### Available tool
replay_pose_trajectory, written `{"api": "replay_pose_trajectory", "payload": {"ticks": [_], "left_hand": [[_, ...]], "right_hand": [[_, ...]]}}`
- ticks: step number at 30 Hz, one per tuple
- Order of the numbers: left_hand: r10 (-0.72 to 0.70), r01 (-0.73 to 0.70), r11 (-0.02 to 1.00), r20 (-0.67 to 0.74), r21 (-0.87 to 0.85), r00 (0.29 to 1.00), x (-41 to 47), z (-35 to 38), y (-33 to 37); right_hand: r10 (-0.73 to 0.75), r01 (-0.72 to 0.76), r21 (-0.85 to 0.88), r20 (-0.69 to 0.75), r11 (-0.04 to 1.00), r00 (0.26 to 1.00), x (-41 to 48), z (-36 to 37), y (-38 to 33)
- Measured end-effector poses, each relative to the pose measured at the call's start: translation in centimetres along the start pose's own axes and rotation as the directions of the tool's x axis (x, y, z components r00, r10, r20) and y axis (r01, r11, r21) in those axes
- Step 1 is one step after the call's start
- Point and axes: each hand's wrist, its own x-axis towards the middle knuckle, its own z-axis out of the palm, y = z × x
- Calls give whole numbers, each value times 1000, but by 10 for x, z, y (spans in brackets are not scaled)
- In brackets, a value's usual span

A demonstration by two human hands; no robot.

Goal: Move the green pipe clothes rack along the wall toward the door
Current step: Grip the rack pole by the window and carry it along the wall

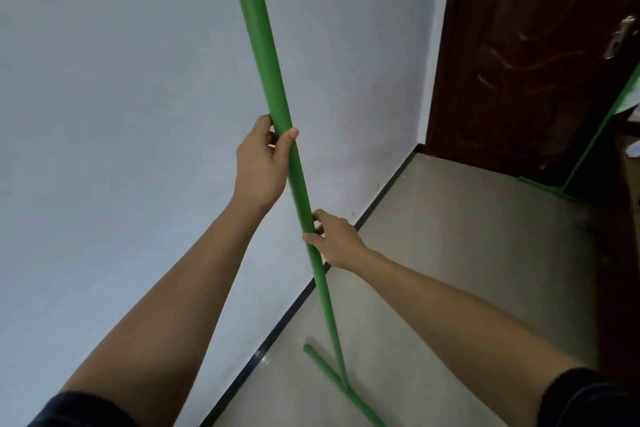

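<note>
The green pipe clothes rack (263, 55) shows its near upright post, running from the top of the view down to a foot bar (329, 374) on the floor close to the wall. My left hand (263, 163) is wrapped around the post at mid height. My right hand (334, 239) grips the same post lower down. The rack's far post (595, 135) and its foot (547, 187) stand in front of the dark brown door (526, 55) at the right. The top bar is out of view.
A pale grey wall (121, 114) with a black skirting strip (287, 315) runs along the left toward the door. The floor (450, 270) is light beige tile. A metal door handle (620, 38) is at the right edge. Something dark stands at the far right.
</note>
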Motion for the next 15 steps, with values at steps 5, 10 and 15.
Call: {"api": "replay_pose_trajectory", "payload": {"ticks": [5, 10, 15], "left_hand": [[-14, 15, 1000, -21, 17, 1000, 38, -6, -35], [-28, 28, 1000, -4, 14, 1000, 78, -21, -69], [-50, 51, 999, 20, -19, 999, 110, -36, -94]], "right_hand": [[1, 0, -64, 19, 998, 1000, 52, 19, -12], [-22, 26, -117, 39, 993, 999, 102, 36, -28], [-74, 74, -224, 9, 972, 997, 134, 55, -43]]}}
